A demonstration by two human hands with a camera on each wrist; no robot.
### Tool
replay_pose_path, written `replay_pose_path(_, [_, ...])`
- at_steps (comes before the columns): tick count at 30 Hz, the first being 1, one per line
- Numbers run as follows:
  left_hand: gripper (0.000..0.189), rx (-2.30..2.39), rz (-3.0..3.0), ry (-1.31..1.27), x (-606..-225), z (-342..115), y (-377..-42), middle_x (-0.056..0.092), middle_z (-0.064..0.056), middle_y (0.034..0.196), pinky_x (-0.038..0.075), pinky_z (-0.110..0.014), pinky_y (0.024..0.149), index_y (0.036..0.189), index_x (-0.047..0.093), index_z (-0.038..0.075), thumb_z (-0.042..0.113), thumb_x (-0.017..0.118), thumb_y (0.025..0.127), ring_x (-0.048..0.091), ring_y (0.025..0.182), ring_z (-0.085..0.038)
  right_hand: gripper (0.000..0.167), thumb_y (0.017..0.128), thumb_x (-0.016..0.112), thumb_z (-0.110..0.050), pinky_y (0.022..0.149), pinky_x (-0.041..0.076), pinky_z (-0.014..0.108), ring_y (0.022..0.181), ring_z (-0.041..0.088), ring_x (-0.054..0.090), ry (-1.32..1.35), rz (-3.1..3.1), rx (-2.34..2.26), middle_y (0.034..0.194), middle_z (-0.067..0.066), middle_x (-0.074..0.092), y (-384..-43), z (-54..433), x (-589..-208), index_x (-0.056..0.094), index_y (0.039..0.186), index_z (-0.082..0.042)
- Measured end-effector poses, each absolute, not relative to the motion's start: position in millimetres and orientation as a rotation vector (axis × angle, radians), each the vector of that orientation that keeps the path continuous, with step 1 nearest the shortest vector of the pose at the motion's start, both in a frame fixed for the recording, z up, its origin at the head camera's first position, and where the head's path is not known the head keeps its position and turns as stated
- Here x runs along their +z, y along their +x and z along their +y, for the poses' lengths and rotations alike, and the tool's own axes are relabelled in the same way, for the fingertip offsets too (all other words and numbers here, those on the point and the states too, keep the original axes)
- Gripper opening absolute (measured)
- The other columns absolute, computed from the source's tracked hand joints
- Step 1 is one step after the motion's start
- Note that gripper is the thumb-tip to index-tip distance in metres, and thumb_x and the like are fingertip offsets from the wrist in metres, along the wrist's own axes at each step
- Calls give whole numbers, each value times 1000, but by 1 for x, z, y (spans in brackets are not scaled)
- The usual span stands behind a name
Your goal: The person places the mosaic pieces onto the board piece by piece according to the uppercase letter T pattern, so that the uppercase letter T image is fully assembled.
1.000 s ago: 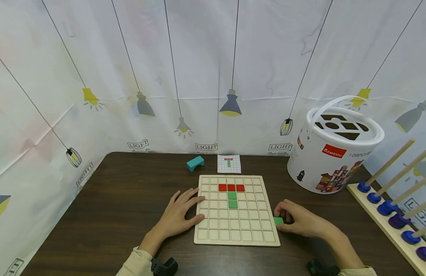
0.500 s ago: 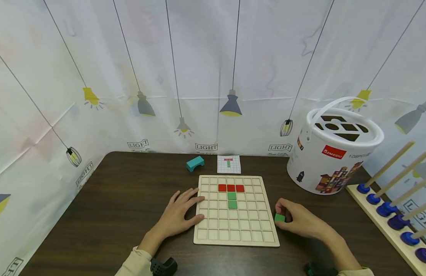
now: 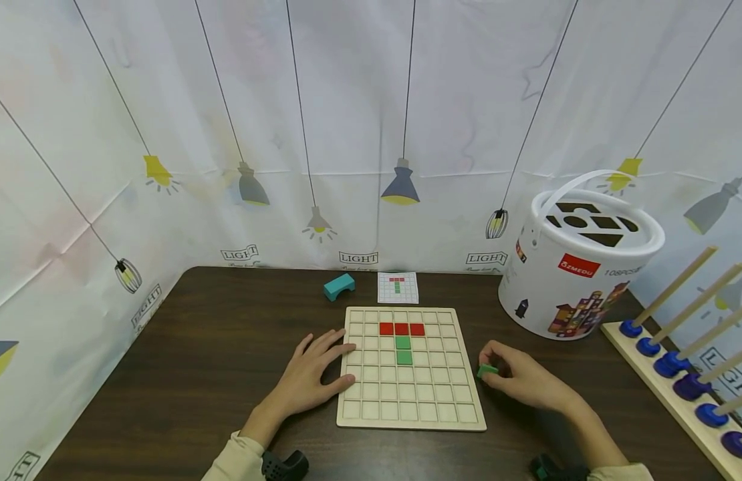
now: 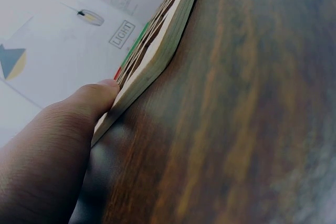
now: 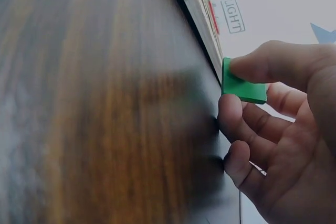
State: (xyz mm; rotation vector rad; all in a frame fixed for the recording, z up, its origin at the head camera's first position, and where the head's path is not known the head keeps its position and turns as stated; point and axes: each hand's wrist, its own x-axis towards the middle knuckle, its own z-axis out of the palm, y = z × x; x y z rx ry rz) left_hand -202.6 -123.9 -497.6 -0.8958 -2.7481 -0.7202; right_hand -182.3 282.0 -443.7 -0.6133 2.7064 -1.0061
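Observation:
A light wooden grid board [image 3: 424, 409] lies on the dark table. Three red square tiles [image 3: 402, 329] form a row in it, with two green square tiles [image 3: 404, 350] in a column below the middle one. My left hand [image 3: 313, 367] rests on the board's left edge, fingers spread; the thumb [image 4: 92, 100] touches that edge in the left wrist view. Just off the board's right side, my right hand [image 3: 521, 375] pinches a loose green square tile [image 5: 244, 88] between thumb and fingers. That tile looks tilted.
Behind the board lie a small card [image 3: 398, 288] printed with a red and green T pattern and a teal arch block [image 3: 339, 286]. A white bucket [image 3: 578, 267] stands at the back right, near a wooden peg rack [image 3: 666, 384] with blue rings.
The green tile in my right hand has shifted slightly up, away from the board's edge, and has turned to a tilt. My left hand stays in place.

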Motion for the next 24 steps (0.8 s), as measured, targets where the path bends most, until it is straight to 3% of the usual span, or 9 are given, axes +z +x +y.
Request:
replay_pose_path(17, [54,-711,-2719,-906,-495,-122,-201,37,-4,151,17,-61,113,136,51,28,55,54,90,34,140,-29,17,93,61,-26,79,48,25,94,5,54,-585,2826,-1093,101,-6,62,-188,264,-443,62,105,-15])
replay_pose_path(24, [54,-703,-2722,-904,-495,-122,-201,38,-4,151,18,-61,113,136,51,28,54,56,89,34,140,-29,23,93,61,-23,69,49,22,83,8,57,-627,2707,-1219,99,2,63,-190,253,-441,61,111,-9])
